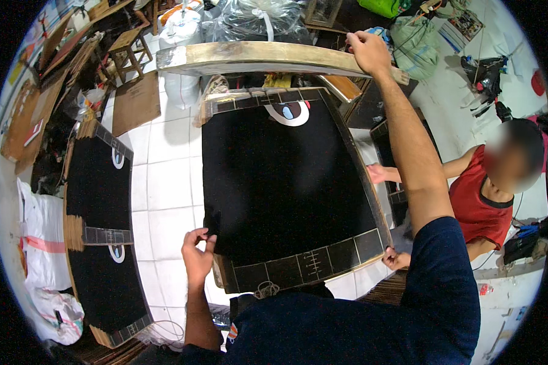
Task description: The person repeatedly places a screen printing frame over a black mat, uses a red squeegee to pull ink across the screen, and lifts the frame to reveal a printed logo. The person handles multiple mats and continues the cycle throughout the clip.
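My right hand [371,52] is curled on the right end of a long wooden bar [256,58] with a frame-like straight edge, raised across the far side of a panel. The panel [286,188] has black fabric, a dark squared border and a printed eye shape [288,113] near its far edge. My left hand [198,246] has its fingertips closed at the panel's near left edge; whether it grips the fabric is unclear. A co-worker's hands [377,173] [396,258] touch the panel's right edge.
A co-worker [481,207] in red is at my right. Two stacks of similar panels [100,286] stand at my left, beside white sacks [42,237]. Further back are a wooden stool [128,52], cardboard [134,100], wrapped bundles [243,21] and a green sack [408,45].
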`<state>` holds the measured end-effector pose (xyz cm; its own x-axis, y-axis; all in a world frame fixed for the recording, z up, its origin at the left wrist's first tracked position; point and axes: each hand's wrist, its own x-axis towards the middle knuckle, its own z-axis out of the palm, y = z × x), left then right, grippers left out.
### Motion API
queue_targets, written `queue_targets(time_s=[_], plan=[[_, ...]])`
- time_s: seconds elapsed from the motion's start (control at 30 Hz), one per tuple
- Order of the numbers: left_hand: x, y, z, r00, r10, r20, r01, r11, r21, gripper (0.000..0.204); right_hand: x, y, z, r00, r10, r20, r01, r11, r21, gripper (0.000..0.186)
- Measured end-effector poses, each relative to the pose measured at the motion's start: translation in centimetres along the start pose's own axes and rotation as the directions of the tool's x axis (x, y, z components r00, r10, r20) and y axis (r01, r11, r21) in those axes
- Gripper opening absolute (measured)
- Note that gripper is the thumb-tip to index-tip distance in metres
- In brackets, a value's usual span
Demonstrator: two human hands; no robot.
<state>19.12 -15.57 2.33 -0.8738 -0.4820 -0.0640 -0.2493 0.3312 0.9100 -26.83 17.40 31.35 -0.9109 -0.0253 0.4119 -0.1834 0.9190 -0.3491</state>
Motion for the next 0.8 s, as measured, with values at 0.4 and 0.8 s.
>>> queue_targets(time_s=[0.4,0.8], plan=[[6.0,11.7,10.1,0.968,0.101,0.228,-0.051,0.975,-0.215,0.019,-3.1,-0.3,0.4,0.994,-0.061,-0.094,0.065,0.997,0.041,0.037],[9.1,11.6,21.1,0.84,-0.523,0.146,0.37,0.355,-0.859,0.072,-24.5,14.8,9.5,0.981,-0.035,-0.192,0.153,0.749,0.645,0.024]])
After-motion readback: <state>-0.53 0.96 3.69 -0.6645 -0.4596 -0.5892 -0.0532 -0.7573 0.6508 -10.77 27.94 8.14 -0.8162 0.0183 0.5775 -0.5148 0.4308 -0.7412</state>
